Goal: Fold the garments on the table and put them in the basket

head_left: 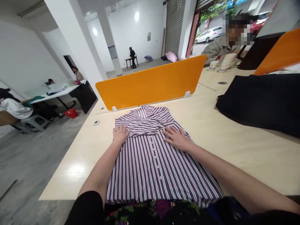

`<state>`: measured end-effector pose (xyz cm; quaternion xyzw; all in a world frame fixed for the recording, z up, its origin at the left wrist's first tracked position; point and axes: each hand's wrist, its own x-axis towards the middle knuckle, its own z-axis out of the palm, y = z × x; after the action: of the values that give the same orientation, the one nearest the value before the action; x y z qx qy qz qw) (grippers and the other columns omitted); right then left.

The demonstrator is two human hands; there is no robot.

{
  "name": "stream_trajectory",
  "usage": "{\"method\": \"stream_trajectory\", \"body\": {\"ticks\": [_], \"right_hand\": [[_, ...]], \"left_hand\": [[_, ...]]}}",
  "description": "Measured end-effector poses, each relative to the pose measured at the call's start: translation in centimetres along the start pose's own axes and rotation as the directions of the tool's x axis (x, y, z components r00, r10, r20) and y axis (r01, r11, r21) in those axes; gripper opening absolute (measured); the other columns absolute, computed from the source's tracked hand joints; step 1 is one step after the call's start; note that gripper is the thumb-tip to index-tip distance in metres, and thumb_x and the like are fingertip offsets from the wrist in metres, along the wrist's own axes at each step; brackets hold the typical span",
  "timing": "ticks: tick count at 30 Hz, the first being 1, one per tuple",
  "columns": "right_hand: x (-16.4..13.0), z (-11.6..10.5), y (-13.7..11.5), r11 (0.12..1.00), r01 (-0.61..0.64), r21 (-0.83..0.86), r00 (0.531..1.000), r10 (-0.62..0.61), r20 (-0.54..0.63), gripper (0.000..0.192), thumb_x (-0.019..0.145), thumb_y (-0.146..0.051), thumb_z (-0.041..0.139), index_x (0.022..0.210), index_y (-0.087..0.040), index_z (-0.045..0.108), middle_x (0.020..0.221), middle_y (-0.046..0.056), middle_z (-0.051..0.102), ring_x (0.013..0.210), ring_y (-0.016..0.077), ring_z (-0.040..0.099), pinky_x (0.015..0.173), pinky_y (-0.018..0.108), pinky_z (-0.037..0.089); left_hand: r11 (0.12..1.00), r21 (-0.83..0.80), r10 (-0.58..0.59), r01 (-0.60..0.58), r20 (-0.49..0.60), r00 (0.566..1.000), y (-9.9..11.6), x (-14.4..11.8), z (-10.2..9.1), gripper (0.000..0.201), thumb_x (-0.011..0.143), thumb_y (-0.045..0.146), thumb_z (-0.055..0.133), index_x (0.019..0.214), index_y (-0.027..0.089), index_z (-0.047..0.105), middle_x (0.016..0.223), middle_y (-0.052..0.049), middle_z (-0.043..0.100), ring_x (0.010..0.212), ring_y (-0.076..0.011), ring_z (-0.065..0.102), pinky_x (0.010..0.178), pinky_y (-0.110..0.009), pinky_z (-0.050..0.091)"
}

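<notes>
A striped button-up shirt point(138, 165) lies spread face up on the pale wooden table point(79, 156), its collar pointing away from me. One sleeve is folded across the chest. My left hand point(120, 133) rests flat with spread fingers on the folded sleeve near the shirt's left edge. On the right side of the chest, my right hand point(177, 138) also lies flat, fingers stretched out, touching the cloth. The shirt's lower hem reaches the table edge close to my body. A row of buttons runs down its middle.
An orange divider point(152, 84) stands just beyond the collar. Dark folded fabric point(260, 100) lies to the right. Stacked paper cups point(227, 62) stand farther back, near a seated person point(217, 48). A red bucket point(71, 113) is on the floor at left.
</notes>
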<state>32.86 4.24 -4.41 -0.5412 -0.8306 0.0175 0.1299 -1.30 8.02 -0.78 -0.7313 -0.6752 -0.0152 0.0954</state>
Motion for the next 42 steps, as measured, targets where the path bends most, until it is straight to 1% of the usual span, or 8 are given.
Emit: {"method": "stream_trajectory", "body": {"ticks": [8, 16, 20, 24, 26, 29, 33, 42], "right_hand": [[-1.2, 0.4, 0.3, 0.999, -0.003, 0.037, 1.000, 0.003, -0.018, 0.047, 0.094, -0.044, 0.037, 0.137, -0.027, 0.047, 0.149, 0.008, 0.037, 0.137, 0.0332, 0.029, 0.106, 0.066, 0.019], [-7.9, -3.4, 1.2, 0.932, 0.020, 0.361, 0.984, 0.044, -0.170, 0.033, 0.086, -0.041, 0.051, 0.107, -0.021, 0.067, 0.124, 0.011, 0.060, 0.119, 0.0304, 0.051, 0.106, 0.048, 0.036], [-17.9, -5.9, -0.8, 0.794, -0.168, 0.584, 0.802, 0.455, -0.388, 0.022, 0.086, -0.046, 0.052, 0.099, -0.035, 0.066, 0.104, 0.005, 0.066, 0.101, 0.0290, 0.061, 0.092, 0.047, 0.048], [-26.1, -4.2, -2.8, 0.573, -0.388, 0.722, 0.504, 0.788, -0.355, 0.027, 0.084, -0.054, 0.050, 0.104, -0.041, 0.064, 0.105, 0.004, 0.068, 0.104, 0.0358, 0.060, 0.093, 0.055, 0.046], [-28.1, -2.2, -3.1, 0.420, -0.448, 0.789, 0.531, 0.835, -0.143, 0.033, 0.077, -0.058, 0.058, 0.100, -0.036, 0.066, 0.102, 0.005, 0.070, 0.103, 0.0369, 0.061, 0.094, 0.055, 0.047], [-28.4, 0.5, -3.7, 0.222, -0.446, 0.867, 0.661, 0.735, 0.152, 0.050, 0.059, -0.057, 0.073, 0.098, -0.028, 0.068, 0.108, 0.006, 0.070, 0.110, 0.0356, 0.059, 0.098, 0.050, 0.046], [-26.2, 1.7, -6.3, -0.009, -0.287, 0.958, 0.802, 0.544, 0.245, 0.055, 0.056, -0.054, 0.078, 0.100, -0.022, 0.069, 0.110, 0.009, 0.070, 0.110, 0.0295, 0.060, 0.099, 0.044, 0.044], [-26.0, -0.9, -7.2, 0.062, -0.368, 0.928, 0.842, 0.445, 0.304, 0.045, 0.054, -0.055, 0.080, 0.078, -0.017, 0.073, 0.080, 0.009, 0.072, 0.084, 0.0290, 0.065, 0.084, 0.044, 0.050]], "left_hand": [[0.972, -0.097, 0.220, -0.213, 0.059, 0.974, 3.0, -13.0, -1.7, 0.057, 0.092, 0.053, 0.035, 0.141, 0.024, 0.039, 0.153, -0.006, 0.030, 0.141, -0.0306, 0.021, 0.113, -0.051, 0.021], [0.964, -0.252, 0.068, -0.083, -0.069, 0.995, -2.7, -26.4, -0.6, 0.045, 0.094, 0.040, 0.037, 0.135, 0.025, 0.047, 0.144, -0.007, 0.044, 0.137, -0.0264, 0.032, 0.113, -0.048, 0.023], [0.868, -0.485, -0.278, 0.102, -0.307, 0.910, -4.6, -32.7, 0.3, 0.036, 0.089, 0.040, 0.046, 0.120, 0.022, 0.055, 0.130, -0.012, 0.054, 0.127, -0.0260, 0.045, 0.111, -0.044, 0.031], [0.518, -0.781, -0.720, 0.350, -0.176, 0.671, -3.6, -34.9, 1.9, 0.042, 0.077, 0.051, 0.061, 0.103, 0.018, 0.056, 0.107, -0.011, 0.062, 0.106, -0.0276, 0.059, 0.100, -0.047, 0.043], [0.260, -0.893, -0.775, 0.367, 0.033, 0.631, -2.6, -34.4, 2.6, 0.048, 0.069, 0.051, 0.069, 0.100, 0.018, 0.054, 0.100, -0.009, 0.063, 0.100, -0.0254, 0.061, 0.097, -0.046, 0.045], [0.004, -0.956, -0.609, 0.292, 0.229, 0.759, -0.8, -32.9, 3.0, 0.055, 0.063, 0.044, 0.075, 0.107, 0.020, 0.052, 0.112, -0.009, 0.062, 0.112, -0.0227, 0.058, 0.102, -0.041, 0.042], [-0.204, -0.943, -0.384, 0.265, 0.326, 0.864, 0.9, -31.6, 2.3, 0.056, 0.066, 0.043, 0.074, 0.114, 0.020, 0.056, 0.118, -0.009, 0.064, 0.115, -0.0239, 0.057, 0.103, -0.041, 0.041], [-0.229, -0.899, -0.279, 0.374, 0.429, 0.859, -0.2, -34.7, 0.7, 0.045, 0.063, 0.045, 0.078, 0.097, 0.016, 0.069, 0.104, -0.009, 0.071, 0.102, -0.0250, 0.064, 0.098, -0.041, 0.044]]}}
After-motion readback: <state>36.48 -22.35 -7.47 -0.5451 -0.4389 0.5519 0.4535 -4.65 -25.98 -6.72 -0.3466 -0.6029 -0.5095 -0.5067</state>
